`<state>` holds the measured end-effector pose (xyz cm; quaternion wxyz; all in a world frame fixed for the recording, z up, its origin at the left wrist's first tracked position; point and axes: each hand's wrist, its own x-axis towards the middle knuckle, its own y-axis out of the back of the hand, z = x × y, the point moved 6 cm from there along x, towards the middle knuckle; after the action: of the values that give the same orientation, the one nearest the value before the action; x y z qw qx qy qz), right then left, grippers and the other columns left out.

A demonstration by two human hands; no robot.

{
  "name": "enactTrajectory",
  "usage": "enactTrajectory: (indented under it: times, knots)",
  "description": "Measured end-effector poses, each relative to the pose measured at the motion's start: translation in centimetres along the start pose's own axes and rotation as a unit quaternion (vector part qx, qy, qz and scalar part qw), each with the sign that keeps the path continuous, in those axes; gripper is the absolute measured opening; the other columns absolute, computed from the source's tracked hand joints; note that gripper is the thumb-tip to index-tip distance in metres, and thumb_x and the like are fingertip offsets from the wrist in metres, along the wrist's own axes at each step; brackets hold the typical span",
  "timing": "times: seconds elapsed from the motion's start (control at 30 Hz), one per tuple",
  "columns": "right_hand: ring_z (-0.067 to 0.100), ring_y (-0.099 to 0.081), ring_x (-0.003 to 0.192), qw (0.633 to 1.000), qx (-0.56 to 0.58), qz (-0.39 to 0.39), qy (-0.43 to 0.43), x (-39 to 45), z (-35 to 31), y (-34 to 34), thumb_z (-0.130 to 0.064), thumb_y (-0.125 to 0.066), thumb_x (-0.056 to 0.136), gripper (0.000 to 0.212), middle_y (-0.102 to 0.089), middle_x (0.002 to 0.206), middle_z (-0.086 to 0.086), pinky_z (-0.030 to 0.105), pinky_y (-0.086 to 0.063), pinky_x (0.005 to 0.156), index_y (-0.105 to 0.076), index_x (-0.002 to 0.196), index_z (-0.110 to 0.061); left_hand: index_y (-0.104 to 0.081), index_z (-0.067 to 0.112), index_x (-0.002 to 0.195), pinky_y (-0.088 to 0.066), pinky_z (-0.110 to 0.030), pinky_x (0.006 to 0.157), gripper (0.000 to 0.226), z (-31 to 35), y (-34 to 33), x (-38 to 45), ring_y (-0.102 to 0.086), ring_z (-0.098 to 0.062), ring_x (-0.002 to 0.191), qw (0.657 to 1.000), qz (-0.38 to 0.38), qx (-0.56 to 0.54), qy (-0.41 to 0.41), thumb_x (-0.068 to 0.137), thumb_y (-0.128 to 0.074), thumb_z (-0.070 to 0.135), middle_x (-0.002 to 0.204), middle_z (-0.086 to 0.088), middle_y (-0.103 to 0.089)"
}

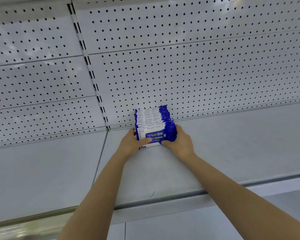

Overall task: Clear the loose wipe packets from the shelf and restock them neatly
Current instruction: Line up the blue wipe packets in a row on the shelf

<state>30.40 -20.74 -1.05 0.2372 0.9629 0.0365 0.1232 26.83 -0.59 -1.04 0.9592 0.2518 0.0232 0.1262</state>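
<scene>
A row of several blue and white wipe packets (pixel 151 119) stands upright on the white shelf (pixel 215 144), running back to the pegboard wall. The front packet (pixel 154 136) reads "75%" and "Wipes". My left hand (pixel 131 143) grips the row's left side, its thumb lying across the front packet's face. My right hand (pixel 178 141) grips the right side, fingers curled round the blue end of the front packets. Both forearms reach in from the bottom of the view.
A white pegboard back wall (pixel 180 58) rises behind the shelf. A slotted upright post (pixel 92 75) divides this bay from the bay on the left. The shelf's front lip (pixel 163 200) runs across below my arms.
</scene>
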Motion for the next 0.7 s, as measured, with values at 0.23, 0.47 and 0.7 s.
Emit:
enactTrajectory:
  times: [0.23, 0.47, 0.7]
  knots:
    - [0.022, -0.057, 0.114, 0.999, -0.042, 0.021, 0.026, -0.9, -0.2, 0.8, -0.028, -0.077, 0.078, 0.065, -0.06, 0.128, 0.002, 0.034, -0.047, 0.088, -0.047, 0.134, -0.014, -0.017, 0.014, 0.156, -0.03, -0.038, 0.113, 0.103, 0.6, 1.5, -1.4, -0.03, -0.021, 0.144, 0.997, 0.051, 0.066, -0.007, 0.078, -0.078, 0.043, 0.159, -0.003, -0.028]
    - [0.021, -0.044, 0.133, 0.986, -0.137, 0.063, 0.075, -3.6, -0.8, 3.2, -0.039, -0.067, 0.089, 0.069, -0.046, 0.147, 0.005, 0.031, -0.034, 0.106, -0.039, 0.145, -0.01, -0.033, 0.016, 0.149, -0.032, -0.036, 0.11, 0.077, 2.5, 2.6, -4.8, -0.034, -0.023, 0.138, 0.963, 0.159, 0.158, -0.15, 0.087, -0.072, 0.036, 0.152, -0.005, -0.038]
    - [0.027, -0.056, 0.118, 0.963, -0.192, 0.115, 0.151, -8.8, -1.0, 6.0, -0.033, -0.068, 0.089, 0.047, -0.062, 0.128, 0.008, 0.035, -0.041, 0.098, -0.058, 0.129, -0.012, -0.05, 0.011, 0.139, -0.038, -0.036, 0.102, 0.062, 5.6, -1.8, -8.9, -0.05, -0.028, 0.121, 0.903, 0.148, 0.249, -0.317, 0.086, -0.074, 0.03, 0.135, -0.008, -0.056]
